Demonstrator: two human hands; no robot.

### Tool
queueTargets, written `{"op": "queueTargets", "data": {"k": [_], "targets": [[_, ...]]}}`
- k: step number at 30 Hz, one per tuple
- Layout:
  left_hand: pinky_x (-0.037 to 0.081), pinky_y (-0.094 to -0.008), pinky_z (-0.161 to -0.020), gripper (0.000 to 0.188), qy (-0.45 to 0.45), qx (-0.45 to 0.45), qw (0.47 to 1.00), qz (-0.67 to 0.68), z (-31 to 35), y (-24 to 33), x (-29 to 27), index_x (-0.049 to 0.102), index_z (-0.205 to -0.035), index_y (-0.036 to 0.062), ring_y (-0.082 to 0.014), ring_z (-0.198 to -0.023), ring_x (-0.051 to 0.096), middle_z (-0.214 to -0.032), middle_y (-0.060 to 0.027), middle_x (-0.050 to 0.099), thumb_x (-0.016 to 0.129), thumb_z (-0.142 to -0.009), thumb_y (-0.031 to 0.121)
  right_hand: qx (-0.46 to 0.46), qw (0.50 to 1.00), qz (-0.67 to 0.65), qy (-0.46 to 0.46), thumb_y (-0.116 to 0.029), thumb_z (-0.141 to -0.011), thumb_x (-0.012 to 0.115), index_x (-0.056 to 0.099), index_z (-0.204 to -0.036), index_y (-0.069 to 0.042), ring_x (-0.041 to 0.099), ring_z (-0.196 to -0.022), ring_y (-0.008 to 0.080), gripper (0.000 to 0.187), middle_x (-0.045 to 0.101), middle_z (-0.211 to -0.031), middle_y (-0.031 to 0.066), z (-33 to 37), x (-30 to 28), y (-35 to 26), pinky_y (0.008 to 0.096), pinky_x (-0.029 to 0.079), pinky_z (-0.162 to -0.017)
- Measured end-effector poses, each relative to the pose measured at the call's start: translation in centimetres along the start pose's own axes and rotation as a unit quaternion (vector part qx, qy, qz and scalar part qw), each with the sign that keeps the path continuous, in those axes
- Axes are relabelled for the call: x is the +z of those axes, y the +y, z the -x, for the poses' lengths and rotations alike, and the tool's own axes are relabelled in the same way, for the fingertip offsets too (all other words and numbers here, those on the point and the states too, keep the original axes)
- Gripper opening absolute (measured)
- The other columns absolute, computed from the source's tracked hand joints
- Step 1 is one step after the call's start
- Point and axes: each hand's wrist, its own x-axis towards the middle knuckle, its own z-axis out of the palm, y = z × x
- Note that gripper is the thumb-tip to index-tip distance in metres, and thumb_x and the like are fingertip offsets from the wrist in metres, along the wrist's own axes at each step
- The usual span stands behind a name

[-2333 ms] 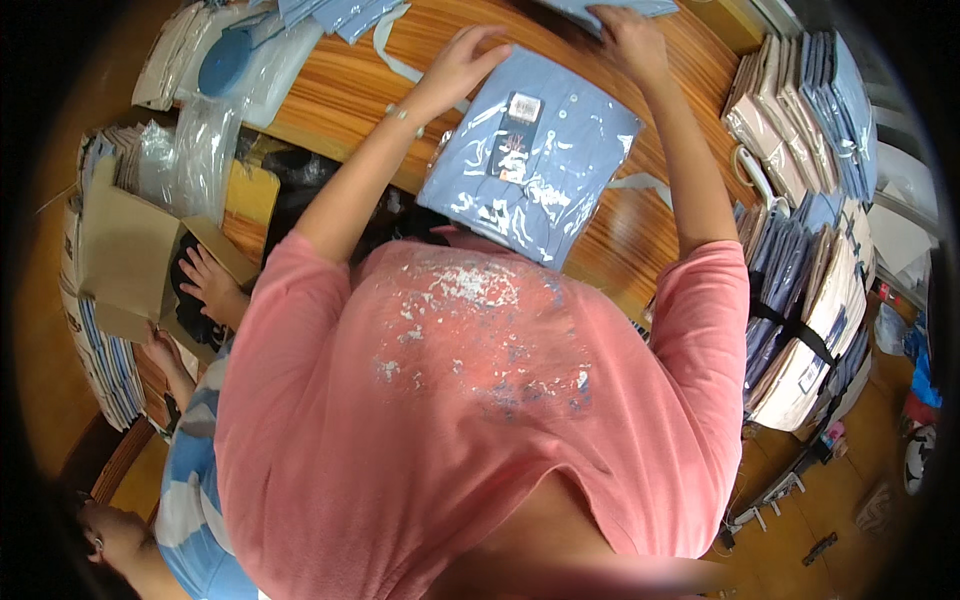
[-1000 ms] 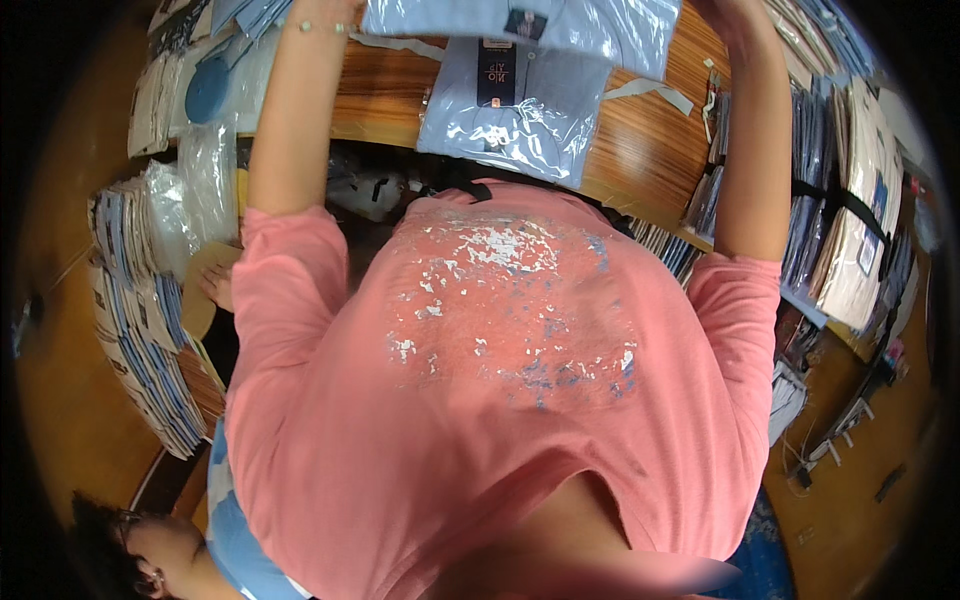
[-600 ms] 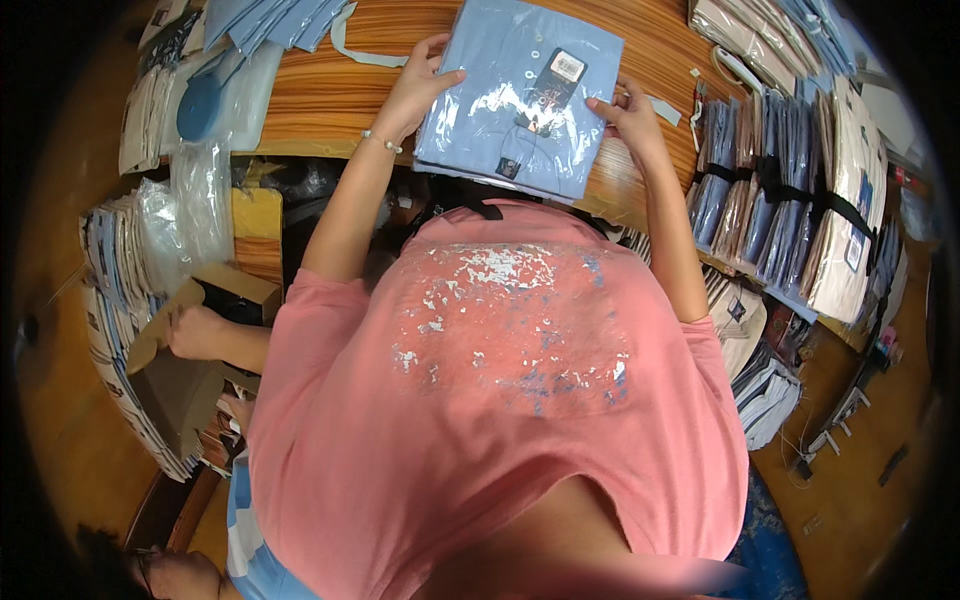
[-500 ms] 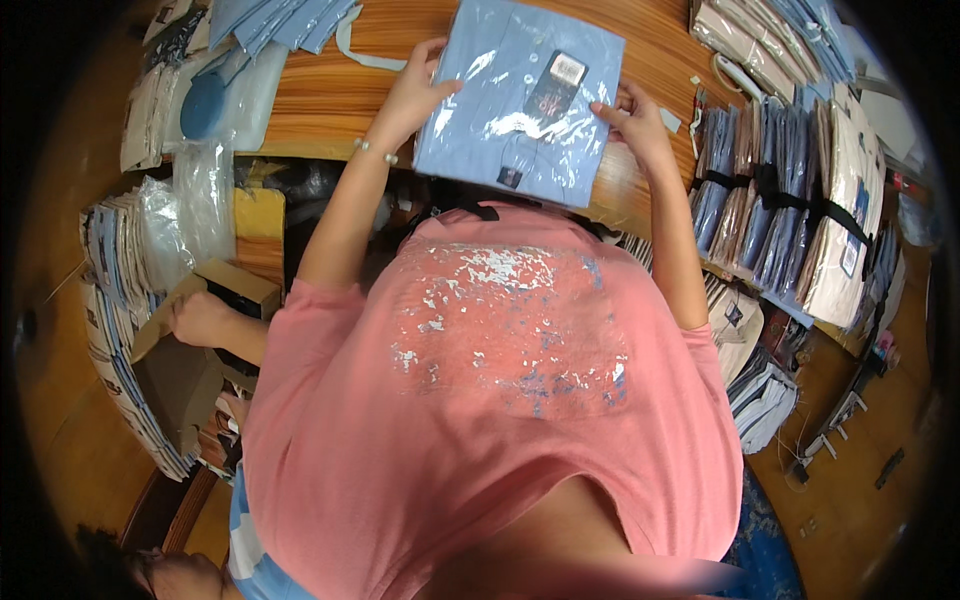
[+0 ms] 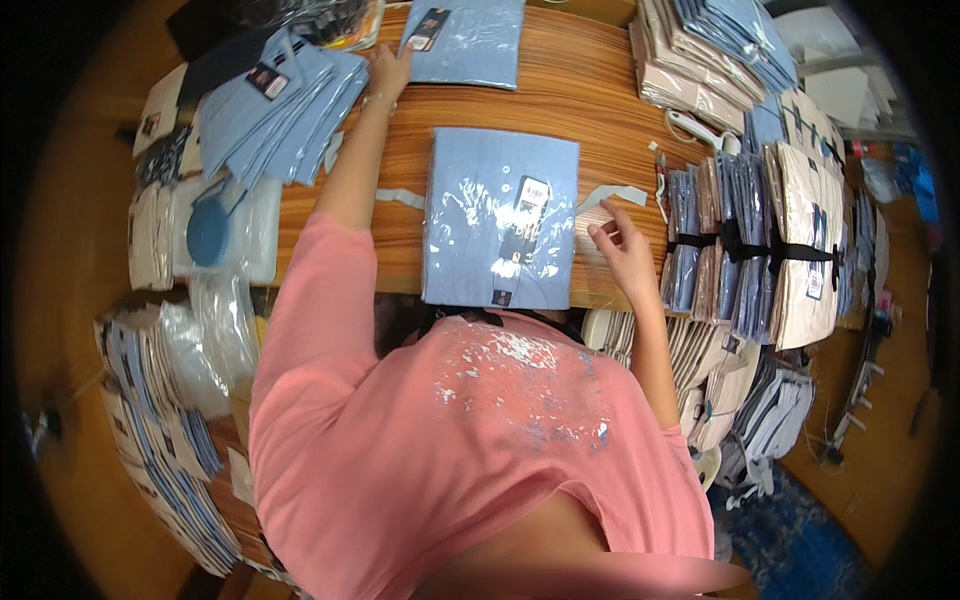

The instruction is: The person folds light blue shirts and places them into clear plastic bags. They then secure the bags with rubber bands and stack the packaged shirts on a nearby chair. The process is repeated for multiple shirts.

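A folded light-blue shirt in a clear bag (image 5: 470, 230) lies flat at the table's front edge, with a dark hang tag on it. A pale strip (image 5: 612, 195) shows at both its sides, apparently running beneath it. My right hand (image 5: 622, 250) is just right of this shirt, holding nothing, fingers apart and loosely bent. My left arm stretches toward the back. There my left hand (image 5: 388, 75) has its fingers apart at the left edge of a second bagged blue shirt (image 5: 470, 45); whether they touch it is hard to see.
Fanned blue shirts (image 5: 290, 110) and a blue round object (image 5: 208, 230) are at the left. Bagged beige and blue shirts (image 5: 690, 60) are piled at the back right. Strapped bundles (image 5: 750, 240) stand near my right arm, beside a white-handled tool (image 5: 700, 130).
The bagged shirt that both hands held is down on the table. My left hand has left it and reached to the back; my right hand has come off its right edge.
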Motion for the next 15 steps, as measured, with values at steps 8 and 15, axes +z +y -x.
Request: {"op": "queueTargets", "data": {"k": [8,15], "targets": [[0.048,-0.0358,-0.086,0.043,-0.413,-0.293,0.764,0.401,-9.9,-5.3,3.2,0.046,-0.119,-0.0017,-0.0255,-0.098,0.058,-0.108,-0.0157,0.057,0.057,-0.077,0.004,0.113,0.948,-0.297,-0.002,-0.019,-0.088,0.054,0.051,-0.119,-0.003,0.057,-0.07,0.0088,0.035,0.057,-0.08,0.0019,4.0,-3.4,2.1,0.0205,0.045,-0.059],[0.05,-0.0379,-0.081,0.033,-0.259,-0.118,0.764,0.579,-0.4,7.3,-3.8,0.053,-0.105,-0.0028,-0.0267,-0.084,0.061,-0.091,-0.0155,0.061,0.058,-0.074,0.006,0.051,0.959,-0.276,-0.042,-0.022,-0.088,0.054,0.053,-0.117,-0.006,0.059,-0.074,0.0107,0.033,0.06,-0.085,0.002,1.3,-4.0,-0.2,0.0227,0.047,-0.061]]}}
